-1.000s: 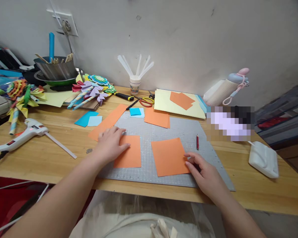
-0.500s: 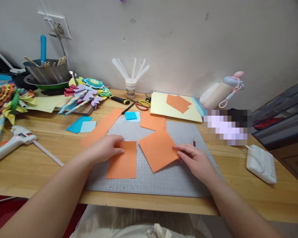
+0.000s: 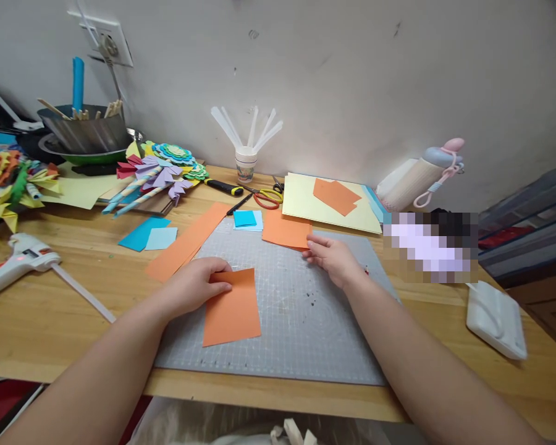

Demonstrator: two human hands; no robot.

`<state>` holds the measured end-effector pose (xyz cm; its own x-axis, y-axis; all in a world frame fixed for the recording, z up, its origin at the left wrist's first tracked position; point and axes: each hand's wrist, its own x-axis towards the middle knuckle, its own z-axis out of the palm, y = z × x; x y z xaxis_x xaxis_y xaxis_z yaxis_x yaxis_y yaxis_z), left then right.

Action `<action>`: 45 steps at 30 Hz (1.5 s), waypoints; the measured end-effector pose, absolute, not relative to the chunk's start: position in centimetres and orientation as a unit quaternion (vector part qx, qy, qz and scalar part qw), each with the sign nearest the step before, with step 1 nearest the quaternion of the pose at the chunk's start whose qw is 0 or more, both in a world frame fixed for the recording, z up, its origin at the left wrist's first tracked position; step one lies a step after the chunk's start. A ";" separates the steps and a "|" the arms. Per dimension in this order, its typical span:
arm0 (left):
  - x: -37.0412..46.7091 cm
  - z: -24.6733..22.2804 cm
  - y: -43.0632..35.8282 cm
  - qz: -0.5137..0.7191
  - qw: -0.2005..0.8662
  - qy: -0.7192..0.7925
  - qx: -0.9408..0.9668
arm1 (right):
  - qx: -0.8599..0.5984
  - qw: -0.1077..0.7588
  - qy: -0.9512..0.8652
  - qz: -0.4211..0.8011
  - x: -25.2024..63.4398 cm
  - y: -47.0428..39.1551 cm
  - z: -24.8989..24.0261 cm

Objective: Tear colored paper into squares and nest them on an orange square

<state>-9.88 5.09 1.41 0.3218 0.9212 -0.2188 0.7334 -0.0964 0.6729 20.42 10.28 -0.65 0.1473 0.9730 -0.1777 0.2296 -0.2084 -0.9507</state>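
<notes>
My left hand is closed on an orange paper square, thumb on top, at the left of a grey cutting mat. At the mat's back edge, my right hand pinches the right corner of an orange sheet, which lies over other orange paper. Its lower fingers are partly hidden. Long orange paper strips lie slanted beyond my left hand. Small blue paper pieces sit beside the orange sheets.
A hot glue gun lies at left, near paper flowers. Behind the mat are a utility knife, scissors and a paper cup with white sticks. Pale yellow sheets, a bottle and a white device occupy the right.
My right hand has moved back and left, bringing its orange square from the middle of the mat onto the orange paper behind. The square under my left hand has turned slightly.
</notes>
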 end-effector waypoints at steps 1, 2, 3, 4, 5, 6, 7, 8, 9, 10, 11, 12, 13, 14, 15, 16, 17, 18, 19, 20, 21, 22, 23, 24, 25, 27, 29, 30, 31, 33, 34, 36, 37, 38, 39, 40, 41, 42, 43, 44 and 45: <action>-9.8 1.5 5.0 0.139 0.371 0.566 0.723 | -0.636 0.407 -0.488 0.438 20.4 9.9 -0.2; -9.7 1.7 4.9 0.149 0.385 0.562 0.717 | -0.637 0.401 -0.502 0.426 20.3 9.3 0.4; -9.4 1.9 4.8 0.160 0.400 0.556 0.711 | -0.634 0.396 -0.518 0.415 20.1 8.4 1.0; -9.0 2.2 4.6 0.173 0.417 0.548 0.704 | -0.625 0.389 -0.537 0.412 19.7 7.3 1.6; -8.4 2.4 4.4 0.186 0.433 0.538 0.698 | -0.613 0.375 -0.555 0.420 19.2 6.1 2.1; -7.6 2.7 4.2 0.199 0.448 0.528 0.693 | -0.585 0.346 -0.583 0.446 18.6 4.8 2.5; -6.8 2.8 4.0 0.212 0.459 0.520 0.689 | -0.530 0.305 -0.623 0.487 18.0 3.7 2.9; -5.9 2.9 3.9 0.224 0.466 0.513 0.685 | -0.490 0.284 -0.643 0.515 17.4 2.8 3.0; -5.1 2.9 3.8 0.240 0.467 0.509 0.682 | -0.473 0.285 -0.636 0.539 17.1 2.3 3.1; -4.4 2.8 3.7 0.263 0.460 0.512 0.676 | -0.466 0.310 -0.609 0.562 17.0 2.3 3.0; -3.9 2.6 3.8 0.289 0.444 0.522 0.668 | -0.475 0.350 -0.571 0.571 17.3 2.8 2.9; -3.5 2.3 3.9 0.313 0.422 0.538 0.659 | -0.493 0.390 -0.535 0.564 18.0 3.9 2.8; -3.3 1.9 4.0 0.333 0.397 0.556 0.650 | -0.522 0.433 -0.506 0.533 19.1 5.5 2.7; -3.3 1.4 4.1 0.345 0.372 0.572 0.645 | -0.552 0.467 -0.491 0.486 20.5 7.5 2.6; -3.4 0.9 4.3 0.348 0.351 0.582 0.646 | -0.587 0.490 -0.486 0.423 22.0 9.7 2.6; -3.5 0.4 4.5 0.344 0.335 0.587 0.651 | -0.630 0.498 -0.485 0.345 23.6 12.0 2.7; -3.6 0.0 4.6 0.336 0.324 0.589 0.660 | -0.675 0.486 -0.486 0.268 25.2 14.4 2.8; -3.8 -0.4 4.8 0.326 0.315 0.588 0.670 | -0.691 0.481 -0.482 0.241 26.7 16.6 2.9; -3.8 -0.6 4.9 0.316 0.309 0.586 0.679 | -0.702 0.474 -0.479 0.229 27.9 18.6 3.0; -3.8 -0.8 5.0 0.307 0.303 0.586 0.686 | -0.713 0.462 -0.481 0.216 29.0 20.4 3.0; -3.8 -0.9 5.1 0.299 0.298 0.587 0.691 | -0.723 0.449 -0.485 0.204 29.7 21.9 3.0; -3.8 -1.0 5.1 0.293 0.294 0.588 0.694 | -0.732 0.433 -0.490 0.191 30.3 23.1 3.0; -3.7 -0.9 5.2 0.288 0.290 0.589 0.697 | -0.740 0.418 -0.497 0.176 30.5 24.0 2.9; -3.7 -0.9 5.2 0.282 0.288 0.590 0.700 | -0.745 0.407 -0.505 0.160 30.6 24.6 2.8; -3.7 -0.8 5.2 0.276 0.287 0.591 0.702 | -0.747 0.399 -0.512 0.142 30.4 24.9 2.7; -3.7 -0.7 5.3 0.265 0.284 0.592 0.706 | -0.743 0.392 -0.532 0.105 29.5 24.7 2.5; -3.8 -0.7 5.4 0.255 0.284 0.593 0.709 | -0.717 0.422 -0.545 0.105 27.9 23.5 2.4; -3.8 -0.7 5.4 0.251 0.284 0.594 0.710 | -0.685 0.464 -0.546 0.132 27.1 22.6 2.3; -3.8 -0.7 5.4 0.246 0.284 0.594 0.711 | -0.655 0.516 -0.516 0.198 26.3 21.6 2.2; -3.8 -0.7 5.4 0.237 0.282 0.596 0.713 | -0.617 0.561 -0.442 0.330 25.0 19.3 2.0; -3.8 -0.6 5.4 0.232 0.280 0.597 0.715 | -0.607 0.553 -0.420 0.388 24.6 18.2 1.9; -3.8 -0.2 5.5 0.214 0.276 0.596 0.723 | -0.600 0.523 -0.386 0.466 24.2 16.4 1.6; -3.8 0.1 5.7 0.201 0.276 0.593 0.729 | -0.598 0.509 -0.373 0.494 24.2 15.8 1.6; -3.8 0.5 6.0 0.186 0.277 0.588 0.737 | -0.598 0.500 -0.363 0.511 24.3 15.3 1.5; -3.7 0.9 6.4 0.170 0.278 0.582 0.745 | -0.599 0.492 -0.355 0.522 24.4 15.0 1.5; -3.5 1.3 6.9 0.153 0.278 0.573 0.756 | -0.598 0.487 -0.348 0.532 24.4 14.9 1.5; -3.2 1.6 7.4 0.140 0.273 0.565 0.766 | -0.598 0.482 -0.343 0.541 24.5 14.8 1.6; -2.7 1.9 8.0 0.130 0.264 0.557 0.777 | -0.597 0.478 -0.338 0.548 24.5 14.8 1.8; -2.2 2.0 8.5 0.123 0.250 0.551 0.787 | -0.596 0.475 -0.332 0.555 24.4 14.8 1.9; -1.5 1.9 9.0 0.119 0.232 0.551 0.792 | -0.596 0.472 -0.326 0.562 24.3 14.9 2.1; -0.9 1.7 9.4 0.120 0.211 0.557 0.794 | -0.597 0.469 -0.318 0.568 24.2 15.0 2.3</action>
<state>-0.86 9.36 1.75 0.3498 0.9358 -0.0449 0.8348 -0.2896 0.4682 24.23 14.98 2.29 0.1525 0.9123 -0.3800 -0.1539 -0.3579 -0.9210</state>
